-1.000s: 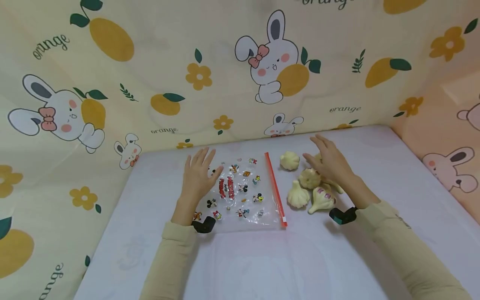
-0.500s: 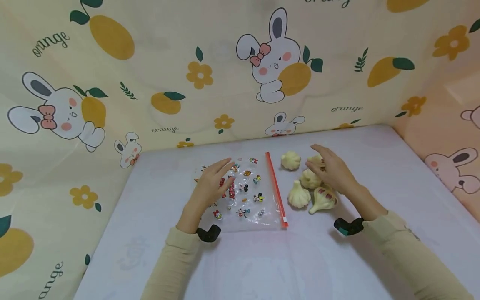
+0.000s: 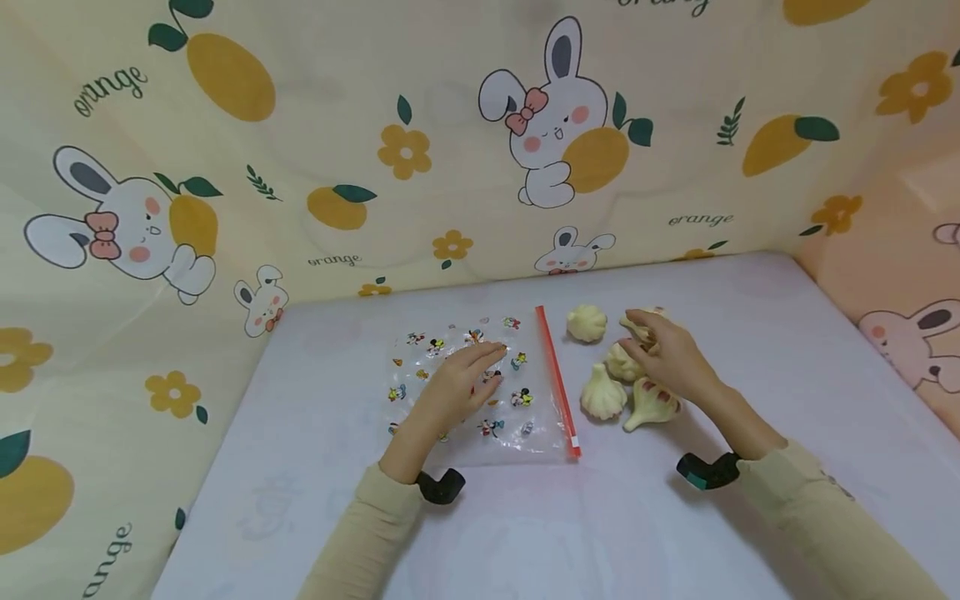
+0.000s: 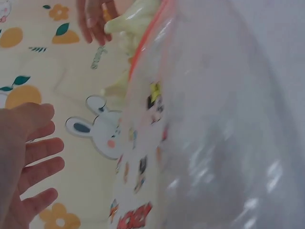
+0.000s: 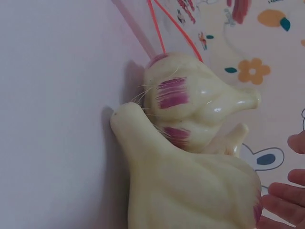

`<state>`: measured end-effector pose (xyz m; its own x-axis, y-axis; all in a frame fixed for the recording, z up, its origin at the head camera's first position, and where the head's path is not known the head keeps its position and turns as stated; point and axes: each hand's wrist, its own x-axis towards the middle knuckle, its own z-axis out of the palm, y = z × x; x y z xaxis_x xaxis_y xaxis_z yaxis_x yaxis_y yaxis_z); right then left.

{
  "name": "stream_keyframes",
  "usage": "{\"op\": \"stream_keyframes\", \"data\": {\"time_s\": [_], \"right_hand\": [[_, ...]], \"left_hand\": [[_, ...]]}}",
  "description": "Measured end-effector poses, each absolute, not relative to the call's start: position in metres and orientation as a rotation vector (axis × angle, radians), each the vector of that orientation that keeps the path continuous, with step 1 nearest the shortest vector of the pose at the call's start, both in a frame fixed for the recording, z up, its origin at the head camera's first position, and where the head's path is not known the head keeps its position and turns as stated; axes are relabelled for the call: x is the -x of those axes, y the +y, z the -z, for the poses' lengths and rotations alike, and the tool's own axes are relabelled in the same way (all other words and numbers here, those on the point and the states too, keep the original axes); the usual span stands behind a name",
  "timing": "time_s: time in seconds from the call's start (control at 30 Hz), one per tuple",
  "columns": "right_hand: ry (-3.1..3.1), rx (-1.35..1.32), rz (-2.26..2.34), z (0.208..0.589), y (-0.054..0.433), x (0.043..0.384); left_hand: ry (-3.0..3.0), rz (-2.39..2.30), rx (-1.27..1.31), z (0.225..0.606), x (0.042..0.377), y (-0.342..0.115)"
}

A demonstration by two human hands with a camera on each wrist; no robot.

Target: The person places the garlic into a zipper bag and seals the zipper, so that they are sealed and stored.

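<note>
"Below my left hand [image 3: 453,390], loose and empty, lies the zip bag [image 3: 542,400]. Where's the garlic [image 3: 602,395]?"

"Under and beside my right hand [image 3: 673,354], fingers parted, apparently grasping nothing. I'd straddle the nearest bulb [image 3: 633,328] low before pinching. Only the left wrist view shows the gap above the bag."

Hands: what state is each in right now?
Left hand: open, over the bag, holding nothing.
Right hand: open, at the garlic; whether it touches any cannot be told.
</note>
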<state>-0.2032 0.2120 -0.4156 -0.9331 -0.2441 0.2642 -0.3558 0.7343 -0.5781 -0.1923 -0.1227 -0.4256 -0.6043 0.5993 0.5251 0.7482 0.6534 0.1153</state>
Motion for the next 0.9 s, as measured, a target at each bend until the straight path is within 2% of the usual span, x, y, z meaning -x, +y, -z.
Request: {"op": "stream_keyframes", "data": {"time_s": [0.9], "right_hand": [[-2.786, -0.453, -1.087, 0.413, 0.211, 0.193]], "left_hand": [[-2.545, 0.254, 1.366, 0.442, 0.178, -0.055]]}}
